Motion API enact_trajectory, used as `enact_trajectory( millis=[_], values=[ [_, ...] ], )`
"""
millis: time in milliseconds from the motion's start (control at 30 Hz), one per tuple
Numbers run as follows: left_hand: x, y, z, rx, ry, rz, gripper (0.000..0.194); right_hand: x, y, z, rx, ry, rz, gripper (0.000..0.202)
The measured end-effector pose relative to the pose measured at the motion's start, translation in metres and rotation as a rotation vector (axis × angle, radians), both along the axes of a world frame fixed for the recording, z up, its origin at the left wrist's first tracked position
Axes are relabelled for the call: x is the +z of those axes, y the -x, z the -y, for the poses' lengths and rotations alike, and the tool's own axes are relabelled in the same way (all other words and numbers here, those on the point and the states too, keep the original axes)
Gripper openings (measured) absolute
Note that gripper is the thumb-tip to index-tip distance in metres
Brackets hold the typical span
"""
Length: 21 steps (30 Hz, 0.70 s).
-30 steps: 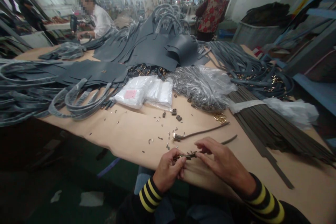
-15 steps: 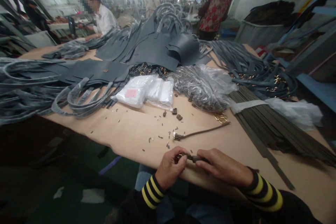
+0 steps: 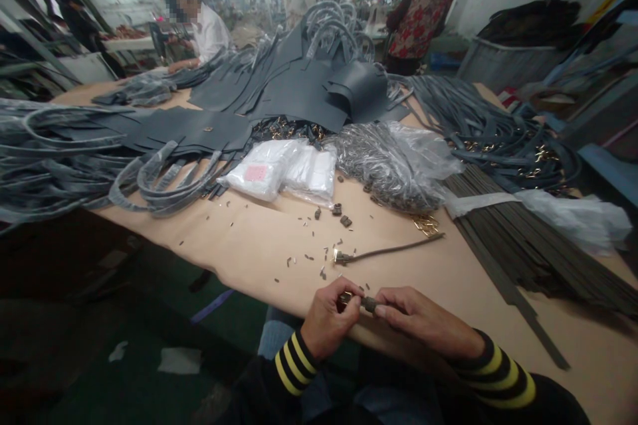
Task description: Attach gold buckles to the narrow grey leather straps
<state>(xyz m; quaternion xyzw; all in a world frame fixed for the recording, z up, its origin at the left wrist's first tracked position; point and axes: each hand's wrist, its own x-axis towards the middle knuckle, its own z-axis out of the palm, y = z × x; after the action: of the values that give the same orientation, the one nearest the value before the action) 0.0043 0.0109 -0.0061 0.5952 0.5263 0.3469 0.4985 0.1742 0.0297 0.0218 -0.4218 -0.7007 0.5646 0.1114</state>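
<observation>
Near the table's front edge, my left hand [image 3: 326, 319] pinches a small gold buckle [image 3: 344, 299] between thumb and fingers. A short dark olive strap [image 3: 369, 305] with a keeper loop runs from it to my right hand [image 3: 423, 320], whose thumb and fingertips are closed on it. My fingers cover most of this piece. Just beyond my hands lies another thin olive strap [image 3: 399, 247] with a gold buckle at its left end. Several dark keeper loops [image 3: 345, 220] and tiny scattered bits [image 3: 308, 257] lie past it.
Gold buckles [image 3: 425, 223] sit beside a clear bag [image 3: 389, 166] of dark loops. Olive strips [image 3: 538, 246] cover the right side. White plastic packets [image 3: 269, 169], grey-blue panels [image 3: 294, 89] and wrapped handles [image 3: 164, 179] are piled farther back. A person in white [image 3: 212, 33] works across the table.
My view has shifted slightly, so the scene sits a little farther right. The fingers of my right hand have moved a little at the strap; both hands keep their hold.
</observation>
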Motion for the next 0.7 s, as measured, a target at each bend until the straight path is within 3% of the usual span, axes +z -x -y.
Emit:
enact_trajectory(
  millis=[200, 400, 700],
  values=[
    [-0.004, -0.002, 0.002, -0.071, -0.026, -0.058, 0.007, 0.001, 0.005, 0.006, -0.012, 0.046, 0.067, 0.023],
    [-0.003, 0.002, 0.002, -0.106, -0.054, -0.036, 0.010, -0.004, 0.014, 0.007, -0.095, -0.081, 0.079, 0.022],
    [-0.001, 0.011, 0.002, -0.304, -0.105, 0.018, 0.025, 0.003, 0.010, 0.005, 0.003, -0.113, 0.054, 0.028]
  ],
)
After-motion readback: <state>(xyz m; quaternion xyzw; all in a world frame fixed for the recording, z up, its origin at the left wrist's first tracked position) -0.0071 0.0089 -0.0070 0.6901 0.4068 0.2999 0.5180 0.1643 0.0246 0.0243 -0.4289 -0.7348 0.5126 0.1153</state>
